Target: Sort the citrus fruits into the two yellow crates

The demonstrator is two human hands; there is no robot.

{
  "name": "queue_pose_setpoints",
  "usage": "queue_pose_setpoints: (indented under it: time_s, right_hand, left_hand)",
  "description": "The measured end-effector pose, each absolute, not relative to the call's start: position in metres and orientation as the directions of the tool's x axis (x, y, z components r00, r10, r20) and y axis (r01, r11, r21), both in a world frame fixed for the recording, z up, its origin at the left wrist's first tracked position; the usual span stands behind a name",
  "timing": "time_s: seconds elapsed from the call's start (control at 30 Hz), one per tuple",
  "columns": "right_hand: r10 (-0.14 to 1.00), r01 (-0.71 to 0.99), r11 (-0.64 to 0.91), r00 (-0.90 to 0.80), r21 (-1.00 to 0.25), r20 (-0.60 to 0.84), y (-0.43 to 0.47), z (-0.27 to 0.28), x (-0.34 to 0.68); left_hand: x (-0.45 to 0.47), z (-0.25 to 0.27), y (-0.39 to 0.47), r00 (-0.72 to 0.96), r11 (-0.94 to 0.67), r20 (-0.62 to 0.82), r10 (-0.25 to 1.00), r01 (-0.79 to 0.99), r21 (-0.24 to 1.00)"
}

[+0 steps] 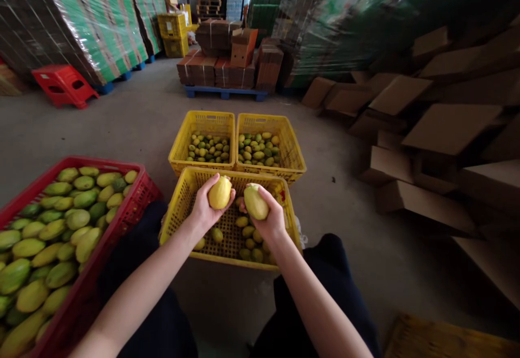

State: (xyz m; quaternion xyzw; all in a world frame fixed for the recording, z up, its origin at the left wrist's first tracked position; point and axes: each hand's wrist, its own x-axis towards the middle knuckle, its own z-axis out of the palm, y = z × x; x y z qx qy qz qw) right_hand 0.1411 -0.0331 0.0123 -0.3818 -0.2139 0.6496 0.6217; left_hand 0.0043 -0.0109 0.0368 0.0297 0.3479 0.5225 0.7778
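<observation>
My left hand (201,209) is closed around a yellow papaya (220,193), held with the stem end up. In my right hand (274,218) is a paler yellow-green papaya (256,202), gripped from its right side. Both hands are above the near yellow crate (233,259), a small gap between the two fruits. Several papayas (248,232) lie at the right side of that crate's slotted floor, and a couple more, including a small-looking papaya (217,235), rest on the left under my left forearm. My fingertips are partly hidden behind the fruits.
A red crate (140,184) heaped with green and yellow papayas stands at my left. Two yellow crates (174,155) of fruit adjoin the near one. Beyond are a blue pallet of flattened cartons (199,69) and a red stool (65,84). Open cardboard boxes (450,128) pile up on the right.
</observation>
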Motion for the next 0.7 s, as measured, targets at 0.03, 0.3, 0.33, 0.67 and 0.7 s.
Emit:
queue_pose_setpoints:
  time_s: [0.03, 0.3, 0.33, 0.67, 0.7]
  right_hand:
    - [0.967, -0.65, -0.141, 0.07, -0.746, -0.244, -0.0328, 0.012, 0.1421]
    - [0.856, -0.797, -0.262, 0.067, -0.544, -0.512, -0.0241, 0.0069, 0.1417]
    - [0.847, -0.804, -0.253, 0.084, -0.538, -0.524, -0.0241, 0.0075, 0.1411]
    - [0.805, -0.824, -0.288, 0.067, -0.487, -0.589, -0.0251, 0.0115, 0.1438]
    - [0.81, -0.822, -0.291, 0.061, -0.489, -0.584, -0.0243, 0.009, 0.1437]
  left_hand:
    - [0.0039, 0.0378, -0.0106, 0.203, 0.445, -0.514, 0.833, -0.798, 0.406]
    - [0.0029, 0.0309, -0.0056, 0.278, 0.513, -0.526, 0.804, -0.772, 0.375]
    - [0.0035, 0.0305, -0.0057, 0.266, 0.506, -0.531, 0.804, -0.776, 0.377]
    - [0.0045, 0.0312, -0.0081, 0.148, 0.451, -0.544, 0.826, -0.753, 0.48]
    - [0.0044, 0.0317, -0.0082, 0.15, 0.458, -0.542, 0.827, -0.739, 0.494]
